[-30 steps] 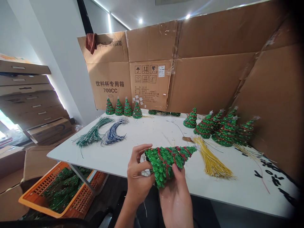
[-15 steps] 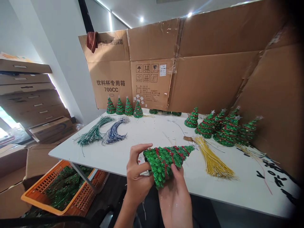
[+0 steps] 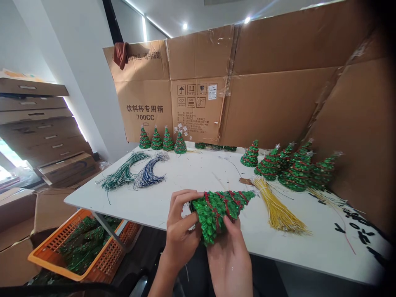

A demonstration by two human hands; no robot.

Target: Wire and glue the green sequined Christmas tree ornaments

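Held on its side above the table's front edge is a small green Christmas tree (image 3: 218, 212) wound with red garland, its silver star tip pointing right. My left hand (image 3: 184, 227) grips its base, fingers curled over the rim; what those fingertips touch inside the base is hidden. My right hand (image 3: 230, 251) cradles the tree from below, the thumb pressed on its side. Just right of the star lies a bundle of yellow wires (image 3: 280, 206). Farther left on the white table (image 3: 198, 173) are a green wire bundle (image 3: 122, 173) and a blue wire bundle (image 3: 150, 171).
Several finished-looking trees (image 3: 295, 169) stand at the right back, and a row of smaller ones (image 3: 162, 139) at the left back. Cardboard sheets (image 3: 272, 99) wall the table's rear. Below left is an orange basket (image 3: 62, 268) of green pieces, beside cardboard boxes (image 3: 52, 206).
My left hand's raised index finger has come down flatter over the tree's base edge. The tree has shifted very slightly to the right and stays in both hands.
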